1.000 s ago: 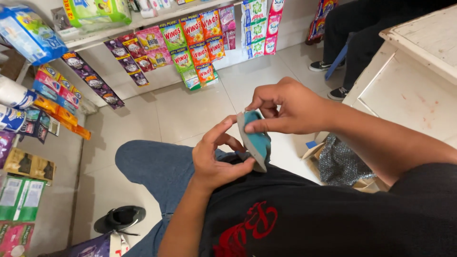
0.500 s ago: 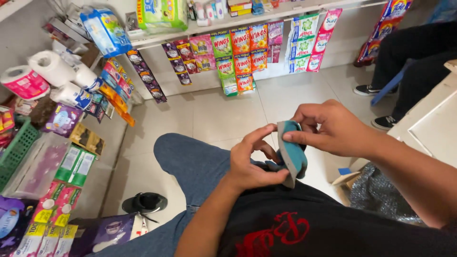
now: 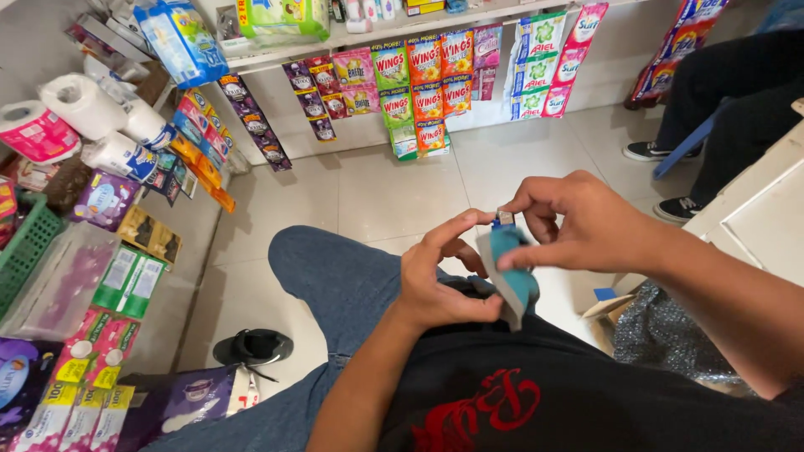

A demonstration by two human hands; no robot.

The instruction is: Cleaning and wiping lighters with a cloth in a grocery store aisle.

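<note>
A: Now, going left to right: shelves [image 3: 50, 251] of packets and paper rolls [image 3: 84, 105] sit at the left edge, more of them in view than a second ago, so the head has turned that way. Hanging sachet strips [image 3: 427, 84] run along the back wall.

B: And the hands?

A: The left hand [image 3: 440, 280] sits over the jeans-clad lap, forefinger stretched up toward the top of a small teal pouch [image 3: 511, 268]. Its other fingers [image 3: 469, 314] curl beneath the pouch's lower end, lightly clasping it.

B: Has the pouch shifted?

A: Yes. A second ago it was low, close to the black shirt [image 3: 536, 385]; now it is raised a little, well above the floor tiles [image 3: 394, 192]. A small metal-tipped piece [image 3: 505, 218] now shows at its top, which was not clear before.

B: The right hand?

A: The right hand [image 3: 586, 222] pinches that upper end, thumb and forefinger closed on it. Judging by this, the handling now centres on the pouch's top.

B: Further right?

A: A pale table [image 3: 754, 218] edge, and another person's dark legs and shoes [image 3: 678, 208].
</note>
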